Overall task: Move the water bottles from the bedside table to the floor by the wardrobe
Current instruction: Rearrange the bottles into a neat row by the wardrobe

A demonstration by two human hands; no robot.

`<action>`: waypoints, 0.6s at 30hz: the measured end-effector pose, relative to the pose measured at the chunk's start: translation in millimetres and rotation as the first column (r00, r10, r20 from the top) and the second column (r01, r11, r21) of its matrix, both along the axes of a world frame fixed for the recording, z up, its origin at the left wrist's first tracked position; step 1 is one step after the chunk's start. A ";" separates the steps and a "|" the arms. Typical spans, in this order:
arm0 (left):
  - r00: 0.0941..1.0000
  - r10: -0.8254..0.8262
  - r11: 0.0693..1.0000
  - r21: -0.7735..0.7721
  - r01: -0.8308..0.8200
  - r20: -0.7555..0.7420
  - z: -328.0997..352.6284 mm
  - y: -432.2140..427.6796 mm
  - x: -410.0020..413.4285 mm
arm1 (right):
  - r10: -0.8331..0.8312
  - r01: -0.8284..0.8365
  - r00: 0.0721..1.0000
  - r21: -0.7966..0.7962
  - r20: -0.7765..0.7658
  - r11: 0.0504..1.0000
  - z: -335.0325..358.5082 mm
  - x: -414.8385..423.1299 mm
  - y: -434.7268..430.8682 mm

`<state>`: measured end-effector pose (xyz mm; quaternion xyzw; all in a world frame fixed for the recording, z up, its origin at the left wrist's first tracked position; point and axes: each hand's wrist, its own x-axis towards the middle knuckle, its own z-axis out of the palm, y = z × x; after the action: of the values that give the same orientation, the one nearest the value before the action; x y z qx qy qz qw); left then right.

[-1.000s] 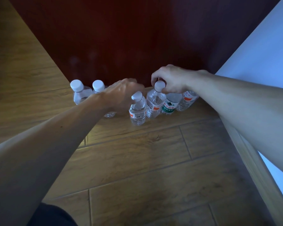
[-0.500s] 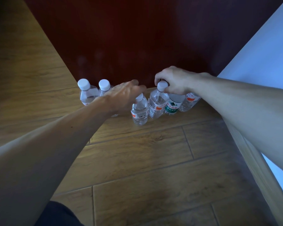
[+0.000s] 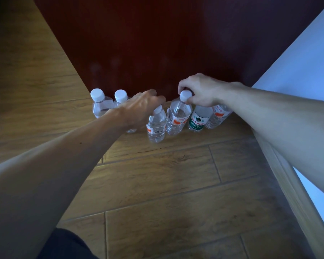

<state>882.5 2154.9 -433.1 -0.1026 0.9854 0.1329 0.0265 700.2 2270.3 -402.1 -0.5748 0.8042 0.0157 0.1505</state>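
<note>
Several clear water bottles with white caps stand in a row on the wooden floor against the dark red wardrobe point(image 3: 157, 43). My left hand point(image 3: 138, 109) reaches over the row with its fingers stretched out, resting on the cap of the front bottle point(image 3: 156, 128); another bottle point(image 3: 131, 130) is mostly hidden under its palm. My right hand point(image 3: 200, 90) curls round the cap of an orange-labelled bottle point(image 3: 178, 118) and covers the tops of the green-labelled bottle point(image 3: 198, 120) and the rightmost bottle point(image 3: 218, 116). Two bottles point(image 3: 99, 103) stand untouched at the left.
A light wooden bed frame point(image 3: 295, 193) with a pale blue sheet point(image 3: 303, 58) runs along the right. Wooden plank floor point(image 3: 166, 184) stretches toward me. A dark trouser leg point(image 3: 64, 245) shows at the bottom left.
My left hand has slid right and stretched its fingers onto the front bottle's cap. My right hand has kept its hold on the bottle tops.
</note>
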 end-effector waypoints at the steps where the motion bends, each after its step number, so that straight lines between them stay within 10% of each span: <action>1: 1.000 0.005 1.000 -0.001 -0.005 -0.006 -0.2 -0.8 -0.2 | 0.000 0.000 1.000 0.004 0.005 1.000 1.3 0.3 0.9; 18: 0.958 0.284 0.954 -0.081 -0.287 -0.047 26.3 0.5 -5.2 | -0.057 0.053 0.990 0.034 0.130 0.998 12.7 5.9 4.0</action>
<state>877.3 2155.3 -406.8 -0.2428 0.9654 0.0939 -0.0145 706.1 2274.3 -389.4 -0.5498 0.8079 -0.0139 0.2119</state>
